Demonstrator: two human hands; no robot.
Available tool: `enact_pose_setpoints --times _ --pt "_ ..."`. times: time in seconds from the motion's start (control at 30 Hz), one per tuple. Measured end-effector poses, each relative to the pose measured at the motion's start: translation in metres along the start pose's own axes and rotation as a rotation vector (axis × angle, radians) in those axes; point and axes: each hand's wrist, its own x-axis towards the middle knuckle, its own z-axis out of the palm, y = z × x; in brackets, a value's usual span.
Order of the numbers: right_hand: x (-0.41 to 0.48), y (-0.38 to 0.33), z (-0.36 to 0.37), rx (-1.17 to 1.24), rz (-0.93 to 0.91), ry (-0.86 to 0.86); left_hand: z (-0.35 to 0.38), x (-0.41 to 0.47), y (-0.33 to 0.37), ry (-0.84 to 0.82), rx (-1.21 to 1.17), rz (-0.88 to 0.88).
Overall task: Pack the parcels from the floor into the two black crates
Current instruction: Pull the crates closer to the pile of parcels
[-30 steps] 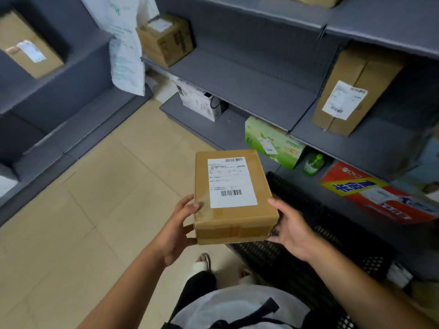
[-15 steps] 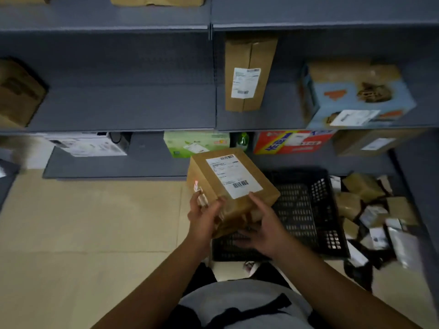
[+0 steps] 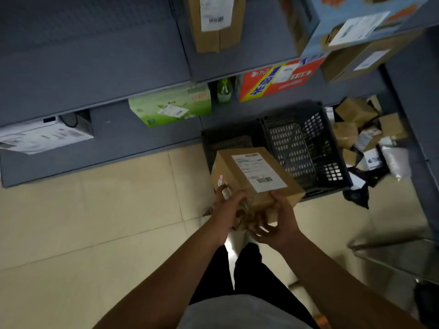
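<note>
I hold a brown cardboard parcel (image 3: 255,179) with a white shipping label on top, tilted, above the near edge of the crates. My left hand (image 3: 228,207) grips its near-left corner. My right hand (image 3: 276,222) holds its near-right side from underneath. Two black perforated crates sit side by side on the floor below the shelf: the left crate (image 3: 225,138), partly hidden by the parcel, and the right crate (image 3: 306,148), which looks empty. A heap of parcels (image 3: 358,136) lies on the floor right of the crates.
Grey shelving (image 3: 95,74) runs along the back with a green box (image 3: 171,106), a green bottle (image 3: 223,90), a red-orange box (image 3: 278,79) and cardboard boxes. Black bags (image 3: 358,193) lie by the heap. A metal frame (image 3: 392,255) stands at the right. My legs are below.
The view has swung right and down, from the aisle to the crates. The parcel has gone lower and tilted over the crates, with both hands shifted to its near end.
</note>
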Motion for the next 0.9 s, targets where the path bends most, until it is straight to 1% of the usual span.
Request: enact_pose_setpoints --times 0.07,0.13,0.2,0.27,0.37,0.47,0.53,0.63,0.7,0.77,0.83,0.9 --pt "0.026 0.000 -0.005 0.015 0.012 0.007 -0.004 0.022 0.000 -0.009 0.049 -0.020" --pt "0.061 -0.002 -0.007 -0.084 0.021 0.075 -0.014 0.057 -0.005 0.006 0.088 -0.016" --pt "0.103 -0.004 -0.010 -0.171 0.006 0.181 -0.027 0.097 -0.009 0.062 0.164 -0.004" --pt "0.146 -0.004 -0.012 -0.210 -0.007 0.222 -0.045 0.144 -0.018 0.147 0.254 -0.028" --pt "0.212 0.002 -0.010 -0.135 -0.022 0.224 -0.072 0.224 -0.032 0.262 0.293 -0.059" --pt "0.288 0.010 -0.010 -0.107 -0.017 0.219 -0.090 0.310 -0.051 0.317 0.416 -0.043" --pt "0.343 0.012 -0.013 -0.110 -0.019 0.246 -0.091 0.359 -0.062 0.344 0.391 -0.020" --pt "0.422 0.012 -0.014 -0.087 -0.026 0.266 -0.083 0.429 -0.073 0.366 0.306 0.043" --pt "0.468 0.013 -0.014 -0.069 -0.028 0.256 -0.076 0.466 -0.083 0.390 0.257 0.123" --pt "0.509 0.015 -0.013 -0.072 -0.041 0.238 -0.069 0.491 -0.096 0.498 0.312 0.269" --pt "0.542 0.020 -0.010 -0.048 -0.055 0.188 -0.067 0.502 -0.110 0.651 0.391 0.404" --pt "0.569 0.025 -0.004 0.015 -0.075 0.115 -0.067 0.507 -0.117 0.709 0.412 0.457"
